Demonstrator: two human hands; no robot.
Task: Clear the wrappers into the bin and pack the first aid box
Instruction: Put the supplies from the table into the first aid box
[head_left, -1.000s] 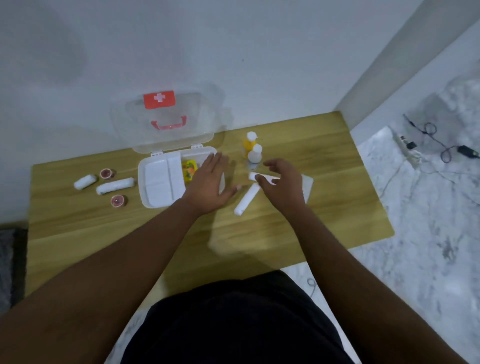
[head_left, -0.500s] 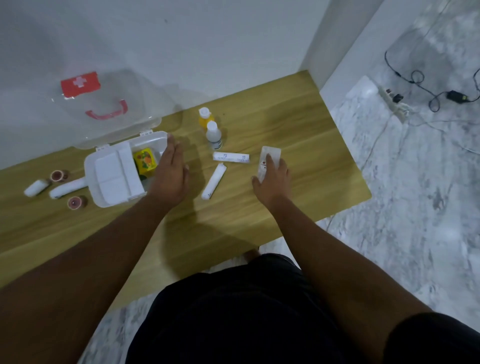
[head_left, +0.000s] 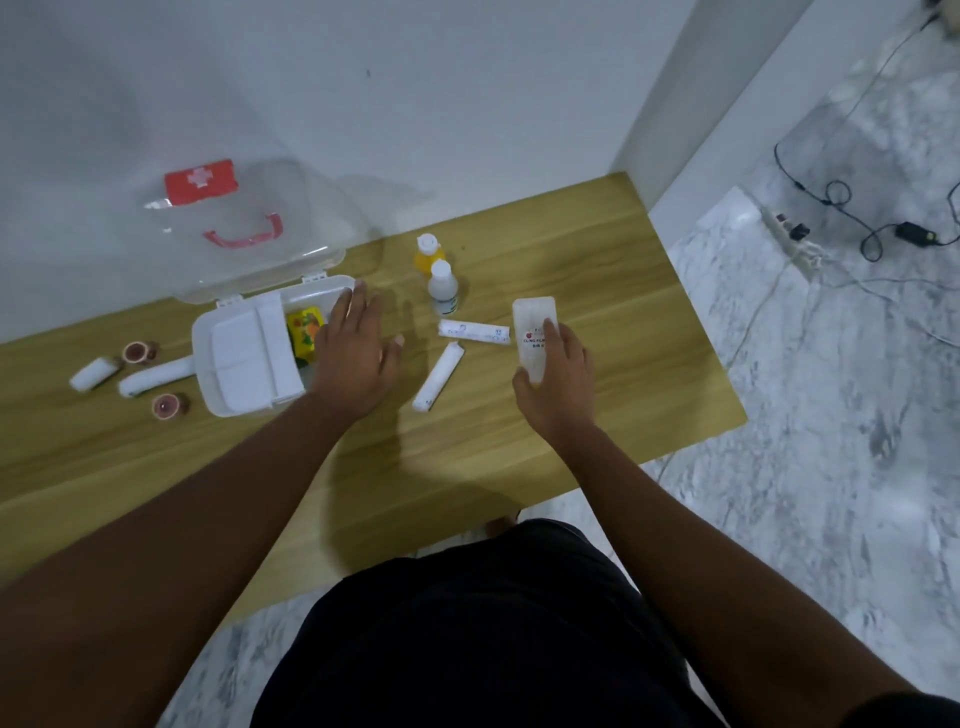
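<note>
- Our right hand lay flat on the clear wrapper, fingers together, not yet gripping it.
- Our left hand rested open on the first aid box rim.
- The thin film could slip or crumple; no bin was visible.
</note>
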